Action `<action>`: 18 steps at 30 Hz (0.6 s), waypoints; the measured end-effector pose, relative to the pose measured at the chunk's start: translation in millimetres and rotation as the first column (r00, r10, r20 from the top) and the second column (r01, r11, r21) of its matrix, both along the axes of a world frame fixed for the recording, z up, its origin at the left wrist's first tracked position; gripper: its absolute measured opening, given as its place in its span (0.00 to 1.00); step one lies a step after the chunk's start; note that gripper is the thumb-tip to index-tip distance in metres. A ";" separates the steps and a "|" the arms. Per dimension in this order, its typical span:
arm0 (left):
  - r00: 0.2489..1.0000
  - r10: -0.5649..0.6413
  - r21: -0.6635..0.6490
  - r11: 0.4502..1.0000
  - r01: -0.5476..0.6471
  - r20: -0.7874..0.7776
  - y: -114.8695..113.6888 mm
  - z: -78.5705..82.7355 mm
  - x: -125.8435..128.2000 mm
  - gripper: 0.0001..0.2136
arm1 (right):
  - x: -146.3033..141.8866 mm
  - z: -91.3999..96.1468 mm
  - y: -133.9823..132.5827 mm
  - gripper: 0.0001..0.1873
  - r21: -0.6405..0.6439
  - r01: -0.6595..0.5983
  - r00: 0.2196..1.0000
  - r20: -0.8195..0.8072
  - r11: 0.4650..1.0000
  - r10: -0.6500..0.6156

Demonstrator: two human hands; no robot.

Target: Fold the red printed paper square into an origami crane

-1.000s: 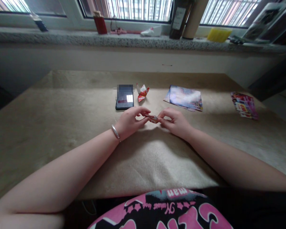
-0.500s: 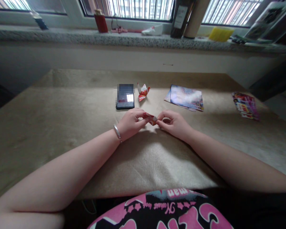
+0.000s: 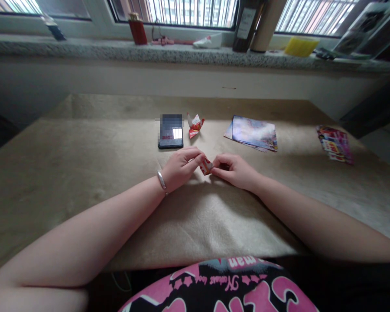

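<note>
A small folded piece of red and white paper (image 3: 206, 166) is pinched between both hands at the middle of the table. My left hand (image 3: 181, 167), with a silver bangle on its wrist, grips the paper's left end with thumb and fingers. My right hand (image 3: 234, 170) grips its right end with curled fingers. Both hands rest on the tan table cover (image 3: 84, 164). A finished folded red and white paper figure (image 3: 195, 125) stands just beyond my hands.
A dark phone (image 3: 170, 131) lies beside the paper figure. A stack of colourful sheets (image 3: 253, 133) lies to the right, and another printed sheet (image 3: 334, 144) near the right edge. The stone windowsill (image 3: 84, 48) behind holds a red box, bottles and a yellow item.
The folded paper has turned between my fingers, from lying nearly flat to standing more upright. Both hands have shifted slightly closer together.
</note>
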State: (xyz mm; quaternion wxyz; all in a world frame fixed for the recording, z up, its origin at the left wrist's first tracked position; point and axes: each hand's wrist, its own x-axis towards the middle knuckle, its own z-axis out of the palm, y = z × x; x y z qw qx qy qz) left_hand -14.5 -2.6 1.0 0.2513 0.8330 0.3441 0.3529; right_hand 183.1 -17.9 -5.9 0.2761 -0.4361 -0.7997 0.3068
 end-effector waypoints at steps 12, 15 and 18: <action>0.982 -0.027 -0.086 0.996 0.011 -0.187 -1.0 -2.5 4.8 0.11 | 1.9 -5.1 5.8 0.11 -0.159 0.049 0.982 -0.175 0.986 -0.077; 0.974 0.008 -0.054 0.998 -0.020 -0.225 -1.5 -1.9 5.0 0.12 | 1.3 -5.0 6.6 0.11 -0.170 0.049 0.981 -0.179 0.984 -0.079; 0.976 0.016 0.014 1.000 -0.013 -0.217 -0.9 -2.5 4.6 0.11 | 0.0 -5.8 6.6 0.11 -0.159 0.065 0.983 -0.162 0.985 -0.091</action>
